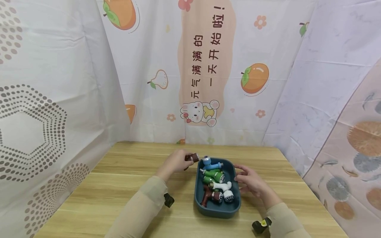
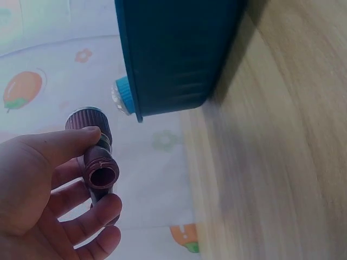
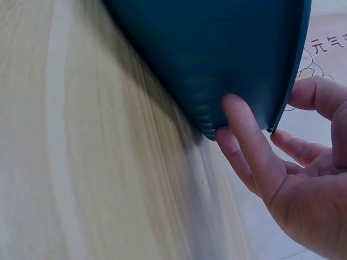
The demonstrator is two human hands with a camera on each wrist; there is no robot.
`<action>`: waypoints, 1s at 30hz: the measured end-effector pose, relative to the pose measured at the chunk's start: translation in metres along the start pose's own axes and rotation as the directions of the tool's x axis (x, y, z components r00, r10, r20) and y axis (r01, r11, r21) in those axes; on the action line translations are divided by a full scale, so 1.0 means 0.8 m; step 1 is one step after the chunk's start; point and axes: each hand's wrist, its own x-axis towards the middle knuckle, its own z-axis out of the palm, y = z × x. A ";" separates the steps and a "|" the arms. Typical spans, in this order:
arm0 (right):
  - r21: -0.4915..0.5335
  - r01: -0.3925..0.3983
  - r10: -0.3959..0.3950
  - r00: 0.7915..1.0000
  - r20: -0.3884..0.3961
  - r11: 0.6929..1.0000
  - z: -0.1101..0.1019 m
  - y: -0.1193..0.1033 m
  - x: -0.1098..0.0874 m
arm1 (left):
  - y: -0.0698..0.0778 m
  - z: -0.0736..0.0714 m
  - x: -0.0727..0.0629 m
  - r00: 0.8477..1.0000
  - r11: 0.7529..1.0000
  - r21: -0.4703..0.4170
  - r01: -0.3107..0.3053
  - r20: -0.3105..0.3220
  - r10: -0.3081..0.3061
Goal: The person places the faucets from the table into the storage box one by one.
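Observation:
My left hand (image 1: pixel 177 161) pinches a brown tap (image 2: pixel 100 162) between thumb and fingers, just off the left rim of a dark blue-green plastic bin (image 1: pixel 218 213). The tap has a ribbed cap and an open round outlet that faces the left wrist camera. At the bin's right side, my right hand (image 1: pixel 251 181) has its fingers spread, with fingertips against the outer wall and near the rim. Inside the bin lie a blue tap (image 1: pixel 212 166), green taps (image 1: pixel 215 175), a white tap (image 1: pixel 222 186) and another brown tap (image 1: pixel 212 195), partly overlapping.
The bin stands on a wood-grain table (image 1: pixel 119 178). Behind the table hangs a white printed curtain (image 1: pixel 160 109), with further cloth at both sides. Each wrist wears a small black device, the left one (image 1: pixel 168 200) and the right one (image 1: pixel 261 225).

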 end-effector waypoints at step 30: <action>-0.021 0.002 -0.002 1.000 -0.004 1.000 0.000 0.000 0.000 | 0.038 -0.012 -0.014 0.992 0.990 0.070 -0.124 0.003 0.124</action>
